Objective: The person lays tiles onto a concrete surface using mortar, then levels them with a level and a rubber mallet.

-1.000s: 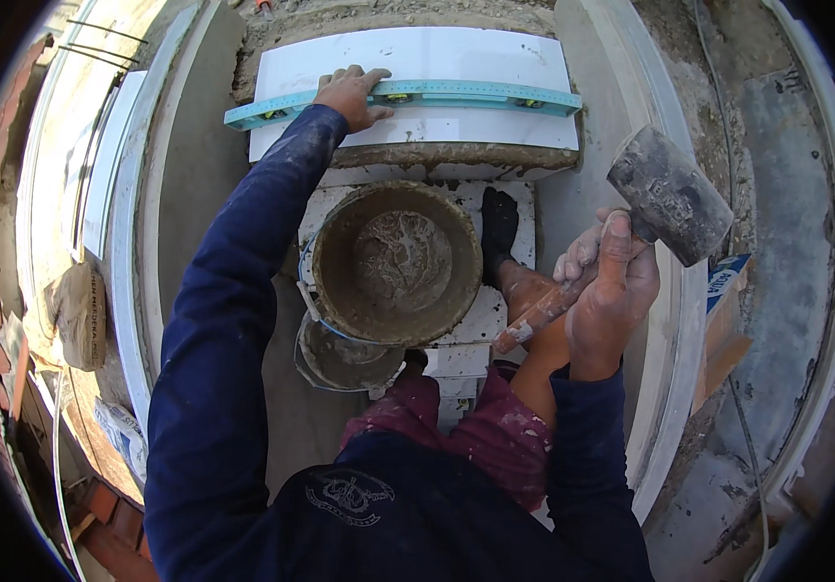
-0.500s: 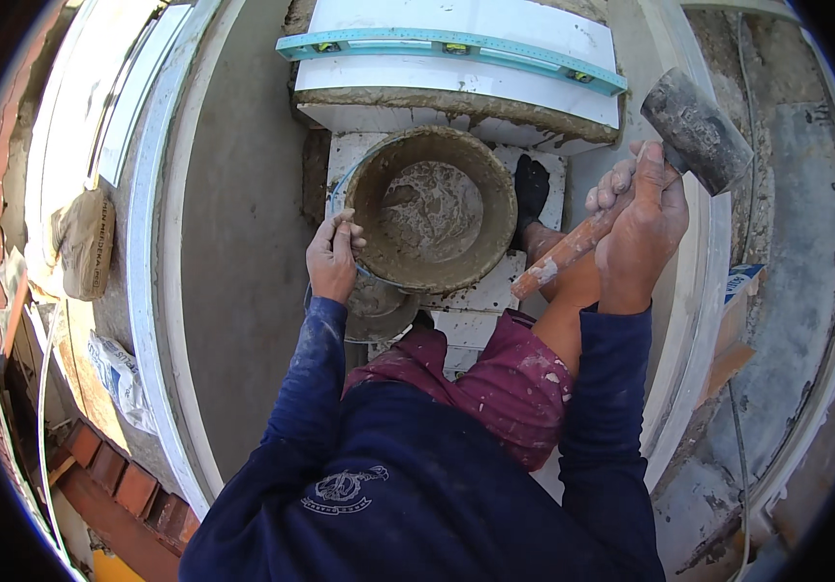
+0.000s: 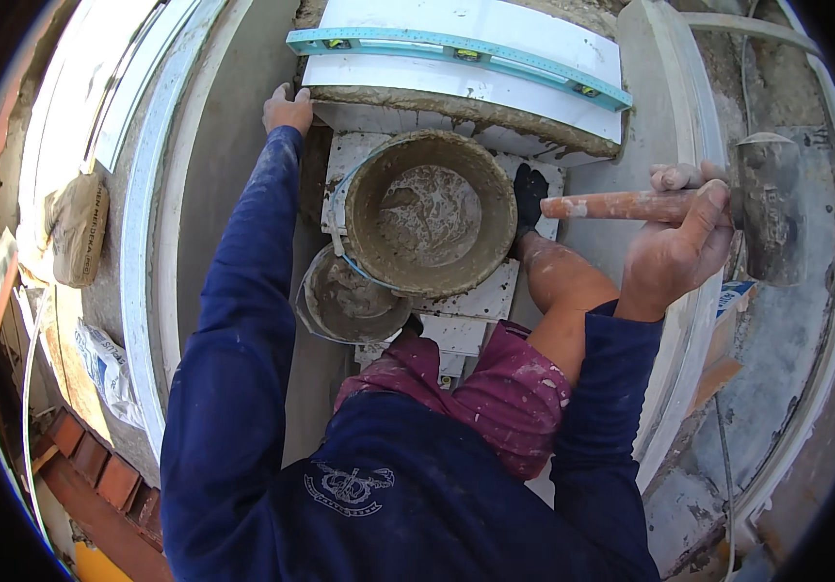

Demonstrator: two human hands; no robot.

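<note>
My right hand (image 3: 681, 244) is closed round the wooden handle of a rubber mallet (image 3: 769, 209), close to its dark, dusty head. The mallet is held up with its handle pointing left. At the left end of the white tiled step (image 3: 534, 29), my left hand (image 3: 288, 110) touches the tile's corner, its fingers partly apart and partly hidden. A turquoise spirit level (image 3: 466, 56) lies across that tile, above a band of wet mortar along the front edge. Between my arms stands a large bucket (image 3: 369, 184) with wet grey mortar (image 3: 432, 209) inside.
A smaller bucket (image 3: 316, 315) with mortar residue stands left of the large one. Low walls (image 3: 233, 184) flank the narrow stairway. My foot in a dark sock (image 3: 531, 189) is beside the large bucket. A brown paper-wrapped bundle (image 3: 80, 231) and roof tiles (image 3: 88, 461) are at left.
My left hand has left the large bucket's rim and reached forward to the tile's left corner. My right hand has shifted right with the mallet, whose handle has turned nearly level.
</note>
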